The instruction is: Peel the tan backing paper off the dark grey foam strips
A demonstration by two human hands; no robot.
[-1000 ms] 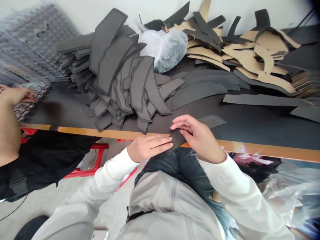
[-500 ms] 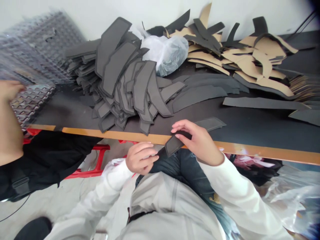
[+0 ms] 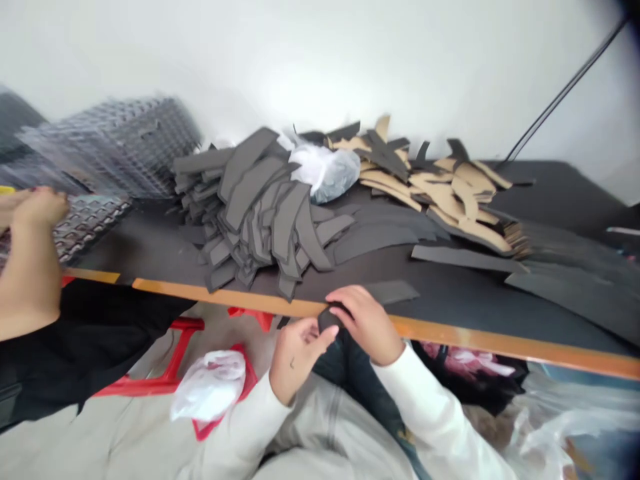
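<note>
My left hand (image 3: 300, 350) grips the near end of a dark grey piece (image 3: 329, 320) at the table's front edge, thumb on top. My right hand (image 3: 364, 321) is closed on the same piece from the right, its fingers curled over it. The piece looks bent between both hands, and part of it is hidden by them. Behind my right hand a flat grey piece (image 3: 393, 292) lies on the table. A large heap of edged grey pieces (image 3: 285, 217) rises just beyond my hands.
The dark table (image 3: 370, 263) has an orange front edge. Behind stand a plastic bag (image 3: 336, 177) and tan-backed offcuts (image 3: 445, 190). At left, another person's arm (image 3: 30, 267) reaches to clear racks (image 3: 130, 143). Below are a red stool (image 3: 177, 353) and a white bag (image 3: 213, 383).
The view has tilted up, showing more wall. My left hand has moved in from beside the piece and closed on its end; the piece is now bent. The other person's hand has shifted slightly.
</note>
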